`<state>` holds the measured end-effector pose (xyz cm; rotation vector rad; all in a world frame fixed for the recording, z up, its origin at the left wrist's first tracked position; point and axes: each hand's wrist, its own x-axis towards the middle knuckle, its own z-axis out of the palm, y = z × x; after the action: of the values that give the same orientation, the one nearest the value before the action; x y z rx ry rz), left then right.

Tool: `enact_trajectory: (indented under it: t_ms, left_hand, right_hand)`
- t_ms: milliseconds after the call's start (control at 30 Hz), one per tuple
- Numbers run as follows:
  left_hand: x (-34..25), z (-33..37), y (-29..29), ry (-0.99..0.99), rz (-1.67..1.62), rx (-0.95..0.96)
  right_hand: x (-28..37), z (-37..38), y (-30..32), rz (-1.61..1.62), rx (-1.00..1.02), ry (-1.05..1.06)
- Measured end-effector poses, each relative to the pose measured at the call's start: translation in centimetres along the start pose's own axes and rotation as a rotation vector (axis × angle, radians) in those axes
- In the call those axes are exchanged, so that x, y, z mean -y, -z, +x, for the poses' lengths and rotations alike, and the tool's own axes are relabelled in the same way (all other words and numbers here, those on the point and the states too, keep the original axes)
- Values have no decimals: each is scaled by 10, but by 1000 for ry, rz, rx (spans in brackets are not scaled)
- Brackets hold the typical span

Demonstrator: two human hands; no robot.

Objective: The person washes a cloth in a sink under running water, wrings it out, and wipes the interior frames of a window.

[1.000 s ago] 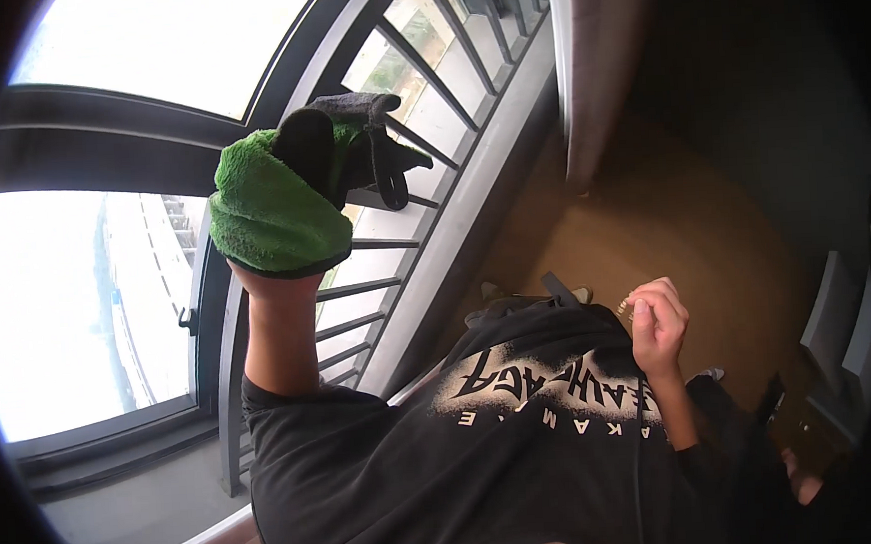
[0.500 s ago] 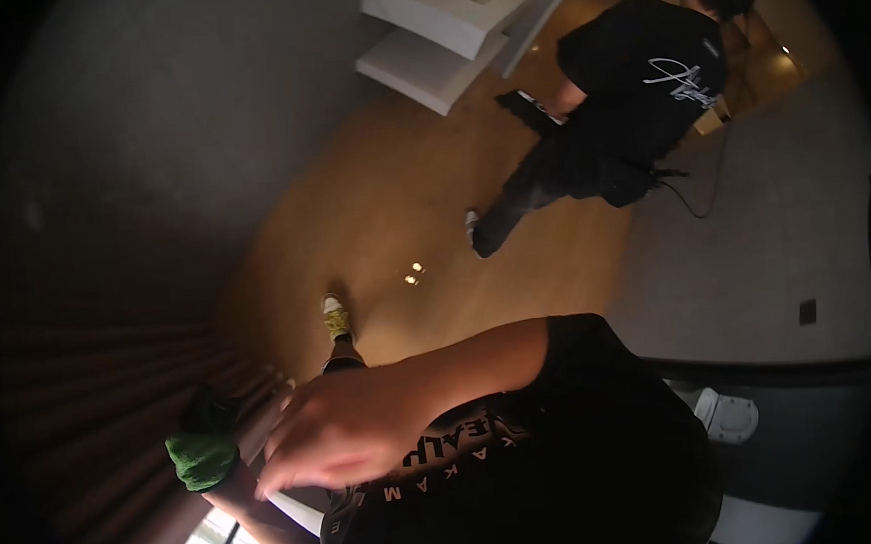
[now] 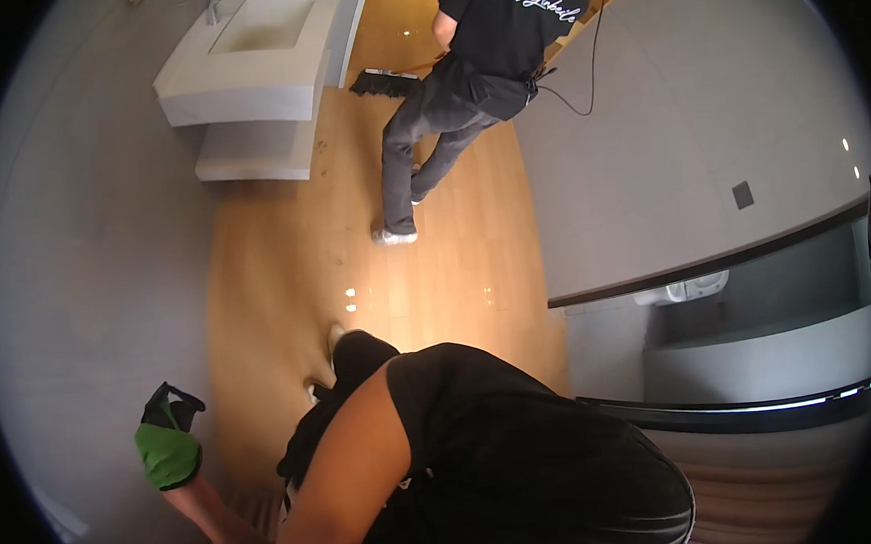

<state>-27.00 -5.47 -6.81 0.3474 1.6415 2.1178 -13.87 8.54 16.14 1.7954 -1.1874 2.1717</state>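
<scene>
My left hand [image 3: 169, 444] is raised at the lower left in a green work glove with black fingers. Its fingers are bent and spread apart, and nothing shows between them. The grey wall stands beyond it. My bare right arm [image 3: 352, 464] comes down from a black sleeve and runs out at the lower edge. The right hand itself is out of the picture, so what it touches is hidden.
Ahead, a person in black [image 3: 516, 31] stands beside a broom with black bristles [image 3: 384, 84]. A white washbasin counter [image 3: 239, 100] juts from the left wall over a lower shelf [image 3: 253, 163]. A toilet [image 3: 697, 287] stands behind a dark-framed opening at right.
My view has swung, bringing the washbasin further in. My bare right hand, earlier near the gloved left, has dropped out of sight. The other person now appears further up and left.
</scene>
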Motion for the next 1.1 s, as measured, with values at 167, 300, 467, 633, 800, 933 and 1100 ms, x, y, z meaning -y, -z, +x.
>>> enact_trajectory:
  t_ms: [167, 300, 467, 633, 800, 933, 1100]
  left_hand:
    - [-3, 108, -64, -22, 66, 193]
    - [7, 177, -184, 147, -68, 272]
    - [27, 266, -278, 180, 254, 326]
    - [80, 404, -380, 37, 278, 442]
    - [163, 559, -505, -55, 694, 539]
    - [257, 647, -556, 35, 1240, 658]
    - [282, 662, -560, 96, 1637, 594]
  right_hand:
    - [54, -48, 86, 14, 5, 34]
    - [139, -136, 149, -501, -517, -143]
    - [208, -260, 171, -730, -1163, -875]
    - [220, -343, 189, -751, -1589, -1262]
    - [196, -357, 199, -673, -2041, -1260]
    - [185, -353, 224, -794, -2216, -1339]
    - [165, -334, 248, -849, -2220, -1669]
